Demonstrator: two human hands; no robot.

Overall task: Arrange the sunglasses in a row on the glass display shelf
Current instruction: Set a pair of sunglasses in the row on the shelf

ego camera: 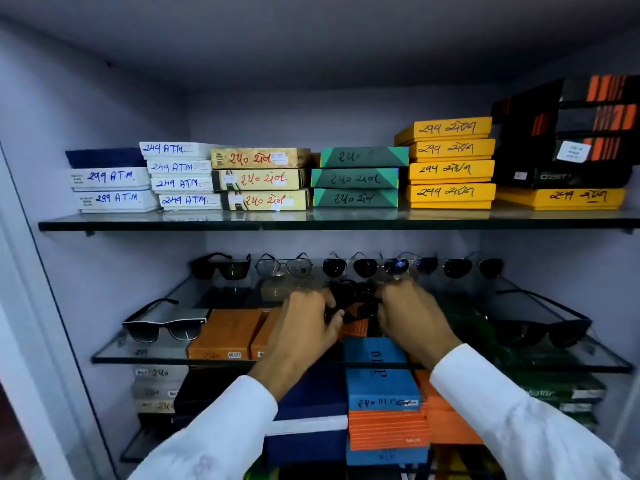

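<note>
Both hands, left hand [308,315] and right hand [408,311], grip black sunglasses [353,301] over the glass shelf [145,355], behind them a row of sunglasses [346,266].

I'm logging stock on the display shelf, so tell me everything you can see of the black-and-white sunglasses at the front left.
The black-and-white sunglasses look like plastic: a thick black browline with a white edge beneath, dark lenses fading lighter toward the bottom, and black arms folded open, pointing back. They stand upright on the glass display shelf, lenses facing forward, at its front left. Their right end sits against or very near an orange box. No hand touches them.
</note>
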